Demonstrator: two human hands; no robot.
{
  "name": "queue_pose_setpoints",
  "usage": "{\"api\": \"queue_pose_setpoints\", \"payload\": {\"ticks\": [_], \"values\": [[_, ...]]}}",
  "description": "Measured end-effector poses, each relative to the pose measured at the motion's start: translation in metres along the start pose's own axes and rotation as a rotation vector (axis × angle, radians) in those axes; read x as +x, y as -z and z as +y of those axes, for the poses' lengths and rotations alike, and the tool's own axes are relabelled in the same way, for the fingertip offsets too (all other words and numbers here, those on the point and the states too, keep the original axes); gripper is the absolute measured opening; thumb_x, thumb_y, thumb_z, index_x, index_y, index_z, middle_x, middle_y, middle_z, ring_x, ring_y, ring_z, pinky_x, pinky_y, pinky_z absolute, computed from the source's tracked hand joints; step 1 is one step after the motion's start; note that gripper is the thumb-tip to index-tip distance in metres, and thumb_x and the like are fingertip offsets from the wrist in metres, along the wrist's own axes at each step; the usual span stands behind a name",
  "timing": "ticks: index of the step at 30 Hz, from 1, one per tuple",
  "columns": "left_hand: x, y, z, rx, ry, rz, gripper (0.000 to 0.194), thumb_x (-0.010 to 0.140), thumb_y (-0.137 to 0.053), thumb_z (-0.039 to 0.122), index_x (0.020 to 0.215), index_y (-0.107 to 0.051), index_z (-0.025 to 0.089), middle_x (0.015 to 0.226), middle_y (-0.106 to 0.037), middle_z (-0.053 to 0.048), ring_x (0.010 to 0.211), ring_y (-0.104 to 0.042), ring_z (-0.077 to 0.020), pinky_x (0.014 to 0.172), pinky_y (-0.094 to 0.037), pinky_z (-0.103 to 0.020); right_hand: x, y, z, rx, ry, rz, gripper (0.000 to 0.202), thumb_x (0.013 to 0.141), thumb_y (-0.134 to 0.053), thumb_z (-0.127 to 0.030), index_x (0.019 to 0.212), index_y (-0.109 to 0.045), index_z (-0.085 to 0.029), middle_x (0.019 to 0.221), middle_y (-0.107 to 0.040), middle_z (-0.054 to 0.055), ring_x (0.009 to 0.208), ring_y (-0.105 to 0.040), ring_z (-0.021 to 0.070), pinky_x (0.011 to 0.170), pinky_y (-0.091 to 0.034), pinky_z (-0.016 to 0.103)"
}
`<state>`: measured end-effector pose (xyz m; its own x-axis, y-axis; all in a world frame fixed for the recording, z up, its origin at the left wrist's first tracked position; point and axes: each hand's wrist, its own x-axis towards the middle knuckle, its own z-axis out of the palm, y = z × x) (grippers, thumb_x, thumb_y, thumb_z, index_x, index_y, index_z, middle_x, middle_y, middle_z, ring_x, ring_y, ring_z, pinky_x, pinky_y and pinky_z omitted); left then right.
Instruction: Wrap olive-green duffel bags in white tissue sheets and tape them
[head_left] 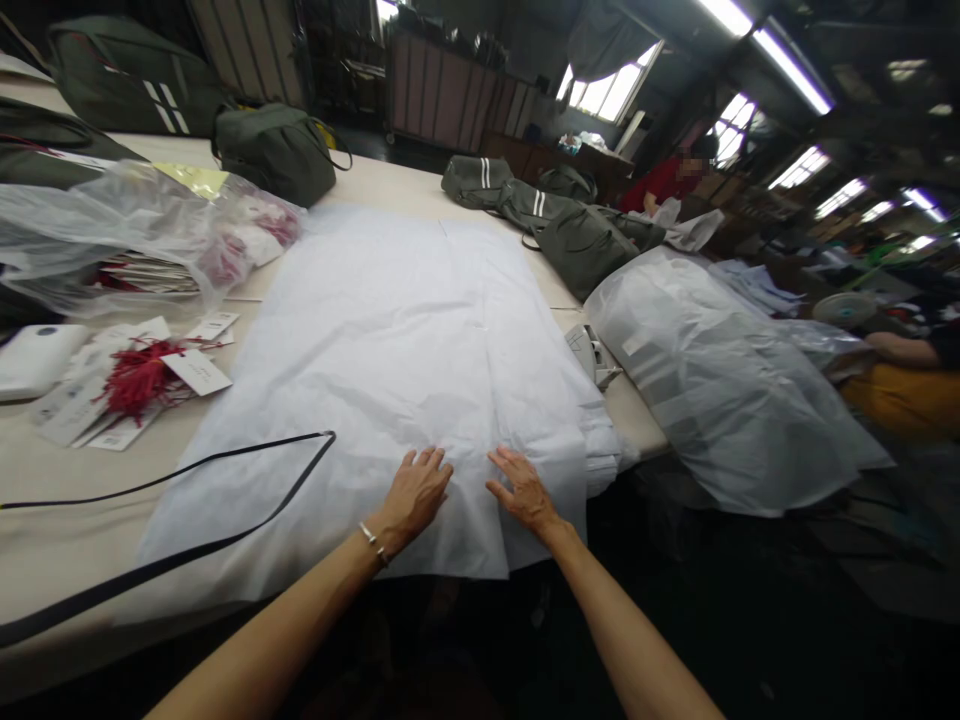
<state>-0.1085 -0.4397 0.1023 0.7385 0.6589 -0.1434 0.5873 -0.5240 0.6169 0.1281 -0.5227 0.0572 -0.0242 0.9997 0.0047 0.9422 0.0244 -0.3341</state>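
Note:
A large white translucent sheet [390, 330], perhaps a plastic bag, lies flat over the table, its near edge at the table's front. My left hand [416, 495] rests on it near that edge, palm down with fingers stretched out. To its right, my right hand [525, 492] also lies on the sheet, fingers spread. Neither hand grips anything. A seam or fold runs lengthwise up the sheet between the hands. More white layers [600, 455] show in a stack beneath its right side. A black strap [247, 525] crosses the sheet's left part.
Hang tags with red strings [142, 380] lie at the left beside a white device [41, 360]. Behind them is a clear plastic bag [150, 230]. Dark green bags [277, 150] stand at the back. A bagged item [735, 370] hangs over the right edge. A person in red [664, 185] is farther back.

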Motion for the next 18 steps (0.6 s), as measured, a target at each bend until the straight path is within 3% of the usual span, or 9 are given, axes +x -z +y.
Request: {"api": "queue_pose_setpoints", "payload": {"ticks": [2, 4, 7, 8, 10, 13, 15, 18], "values": [[-0.014, -0.002, 0.003, -0.091, 0.021, -0.052, 0.026, 0.088, -0.05, 0.017, 0.111, -0.061, 0.021, 0.134, -0.054, -0.016, 0.132, -0.044, -0.034, 0.112, -0.026, -0.055, 0.003, 0.0, 0.001, 0.019, -0.032, 0.017, 0.047, 0.092, -0.055, -0.038, 0.136, -0.054, -0.021, 0.144, -0.051, 0.013, 0.134, -0.045, 0.0268, 0.112, -0.037, 0.049], [-0.035, -0.013, 0.004, -0.208, 0.053, -0.167, 0.02, 0.09, -0.049, 0.03, 0.096, -0.067, 0.022, 0.108, -0.067, -0.013, 0.111, -0.06, -0.0325, 0.103, -0.04, -0.05, 0.004, -0.001, -0.001, 0.009, -0.051, 0.015, 0.047, 0.089, -0.059, -0.036, 0.134, -0.056, -0.021, 0.144, -0.051, 0.013, 0.134, -0.045, 0.0279, 0.112, -0.037, 0.049], [-0.073, -0.045, -0.002, -0.412, 0.133, -0.415, 0.022, 0.075, -0.069, 0.044, 0.069, -0.069, 0.023, 0.067, -0.068, -0.006, 0.075, -0.068, -0.0298, 0.081, -0.051, -0.043, 0.005, -0.003, -0.005, -0.005, -0.072, 0.004, 0.051, 0.084, -0.065, -0.035, 0.133, -0.057, -0.021, 0.143, -0.05, 0.013, 0.134, -0.044, 0.0291, 0.112, -0.036, 0.05], [-0.084, -0.058, -0.006, -0.49, 0.168, -0.48, 0.024, 0.068, -0.074, 0.046, 0.071, -0.071, 0.022, 0.067, -0.07, -0.006, 0.073, -0.068, -0.0301, 0.078, -0.052, -0.043, 0.005, -0.004, -0.006, -0.005, -0.078, 0.005, 0.053, 0.083, -0.066, -0.036, 0.133, -0.056, -0.021, 0.143, -0.05, 0.014, 0.134, -0.044, 0.0294, 0.112, -0.035, 0.05], [-0.1, -0.081, -0.012, -0.653, 0.244, -0.534, 0.045, 0.064, -0.076, 0.054, 0.095, -0.074, 0.021, 0.094, -0.075, -0.011, 0.088, -0.069, -0.0338, 0.081, -0.053, -0.043, 0.005, -0.005, -0.009, -0.006, -0.082, 0.01, 0.058, 0.08, -0.07, -0.036, 0.133, -0.055, -0.02, 0.143, -0.05, 0.014, 0.134, -0.043, 0.03, 0.113, -0.034, 0.051], [-0.102, -0.109, -0.014, -0.962, 0.378, -0.451, 0.076, 0.08, -0.05, 0.07, 0.139, -0.048, 0.023, 0.144, -0.05, -0.014, 0.125, -0.053, -0.0351, 0.093, -0.049, -0.045, 0.005, -0.007, -0.01, -0.024, -0.083, 0.02, 0.063, 0.076, -0.073, -0.036, 0.133, -0.055, -0.02, 0.143, -0.049, 0.015, 0.134, -0.042, 0.0308, 0.114, -0.032, 0.05], [-0.094, -0.123, -0.01, -1.25, 0.46, -0.33, 0.078, 0.082, -0.046, 0.072, 0.144, -0.04, 0.025, 0.152, -0.041, -0.011, 0.136, -0.042, -0.033, 0.101, -0.045, -0.046, 0.004, -0.008, -0.01, -0.04, -0.089, 0.026, 0.065, 0.074, -0.074, -0.038, 0.133, -0.054, -0.02, 0.143, -0.049, 0.014, 0.135, -0.042, 0.0308, 0.114, -0.032, 0.05], [-0.08, -0.138, -0.002, -1.684, 0.548, -0.132, 0.082, 0.069, -0.069, 0.068, 0.135, -0.051, 0.023, 0.151, -0.042, -0.009, 0.141, -0.033, -0.032, 0.112, -0.033, -0.044, 0.002, -0.011, -0.01, -0.065, -0.097, 0.027, 0.073, 0.071, -0.076, -0.042, 0.136, -0.05, -0.021, 0.144, -0.048, 0.014, 0.135, -0.04, 0.0312, 0.114, -0.031, 0.051]]}}
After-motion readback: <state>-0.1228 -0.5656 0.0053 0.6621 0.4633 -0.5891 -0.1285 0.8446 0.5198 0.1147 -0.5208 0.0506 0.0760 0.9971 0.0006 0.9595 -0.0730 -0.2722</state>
